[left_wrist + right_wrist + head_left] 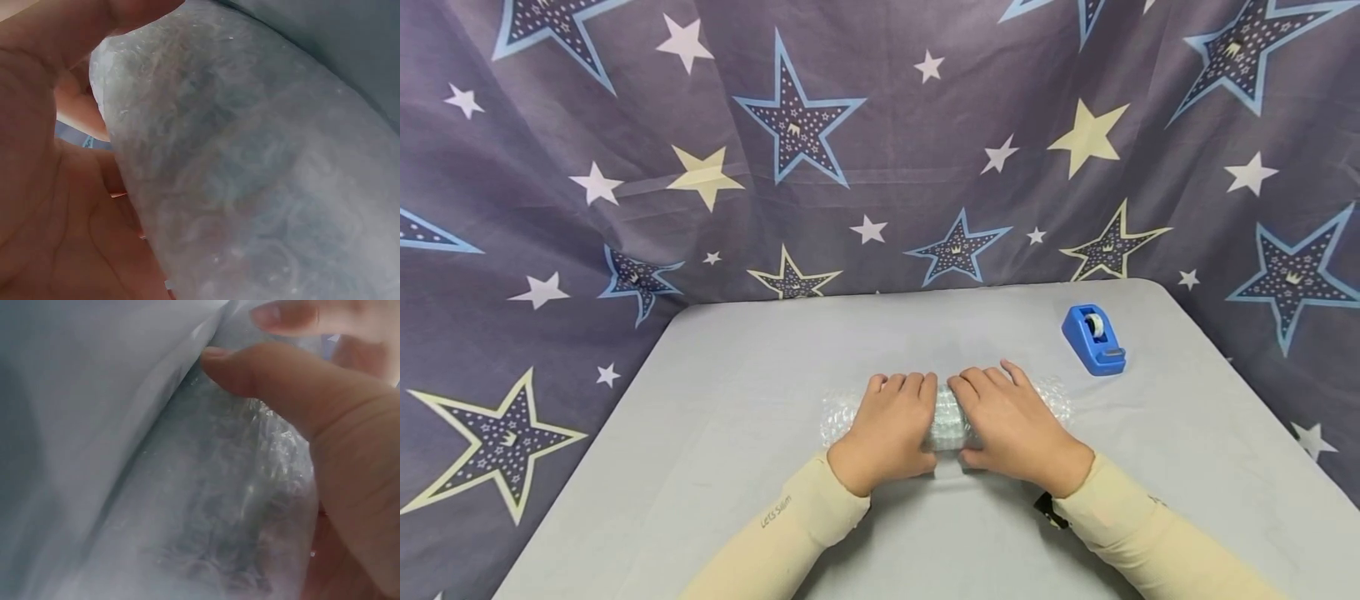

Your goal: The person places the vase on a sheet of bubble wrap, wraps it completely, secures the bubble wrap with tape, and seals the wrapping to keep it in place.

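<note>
A bundle of clear bubble wrap [949,419] lies crosswise on the table, rolled up, with a greenish tint at its middle. What is inside, if anything, cannot be made out. My left hand [891,429] grips the left half, fingers over the top and thumb on the near side. The right hand [1015,429] holds the other half the same way, with a narrow gap between the two hands. Loose ends of the wrap stick out past both hands. Up close, the left wrist view shows the rounded wrap [250,162] against the palm; in the right wrist view the thumb [269,372] lies along the roll.
A blue tape dispenser [1093,340] with a roll of tape stands at the back right of the pale table [722,400]. Behind the table and along its sides hangs a dark curtain [880,150] printed with stars.
</note>
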The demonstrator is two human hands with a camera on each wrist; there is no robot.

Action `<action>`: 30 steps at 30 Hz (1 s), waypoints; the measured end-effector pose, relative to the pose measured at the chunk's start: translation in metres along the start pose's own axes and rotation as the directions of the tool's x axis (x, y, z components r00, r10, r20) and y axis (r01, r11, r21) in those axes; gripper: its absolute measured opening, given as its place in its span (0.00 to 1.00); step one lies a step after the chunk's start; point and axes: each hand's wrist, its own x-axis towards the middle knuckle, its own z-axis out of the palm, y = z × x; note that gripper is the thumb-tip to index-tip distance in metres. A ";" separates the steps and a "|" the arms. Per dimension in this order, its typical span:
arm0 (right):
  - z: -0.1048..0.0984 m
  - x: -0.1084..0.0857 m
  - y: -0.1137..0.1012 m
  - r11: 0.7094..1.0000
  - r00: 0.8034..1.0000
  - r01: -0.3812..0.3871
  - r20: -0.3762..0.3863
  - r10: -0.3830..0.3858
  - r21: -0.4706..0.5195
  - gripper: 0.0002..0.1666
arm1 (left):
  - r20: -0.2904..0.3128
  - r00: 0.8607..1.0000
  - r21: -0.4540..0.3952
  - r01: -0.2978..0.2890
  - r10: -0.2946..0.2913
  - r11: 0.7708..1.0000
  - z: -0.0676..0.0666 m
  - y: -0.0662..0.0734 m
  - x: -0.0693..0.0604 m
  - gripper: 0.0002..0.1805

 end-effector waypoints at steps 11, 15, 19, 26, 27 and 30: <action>0.003 0.000 0.001 1.000 1.000 -0.002 -0.003 0.002 0.011 0.58 | -0.086 0.996 0.102 0.007 0.002 0.995 -0.009 0.013 -0.005 0.46; 0.004 -0.001 0.002 1.000 1.000 -0.006 0.003 0.006 0.018 0.58 | -0.097 0.995 0.124 0.011 0.001 0.992 -0.009 0.017 -0.005 0.44; 0.004 0.000 0.003 1.000 1.000 -0.008 0.006 0.008 0.020 0.59 | -0.095 0.995 0.144 0.015 -0.002 0.990 -0.006 0.018 -0.004 0.46; 0.006 0.000 0.003 1.000 1.000 -0.014 0.015 0.014 0.019 0.61 | -0.121 0.993 0.168 0.023 -0.002 0.986 -0.002 0.018 -0.002 0.43; 0.006 -0.001 0.003 1.000 1.000 -0.014 0.015 0.014 0.019 0.61 | -0.125 0.992 0.168 0.023 -0.002 0.986 -0.002 0.018 -0.001 0.42; 0.006 -0.001 0.004 1.000 1.000 -0.014 0.012 0.014 0.016 0.62 | -0.131 0.991 0.164 0.020 0.001 0.986 0.000 0.016 0.000 0.39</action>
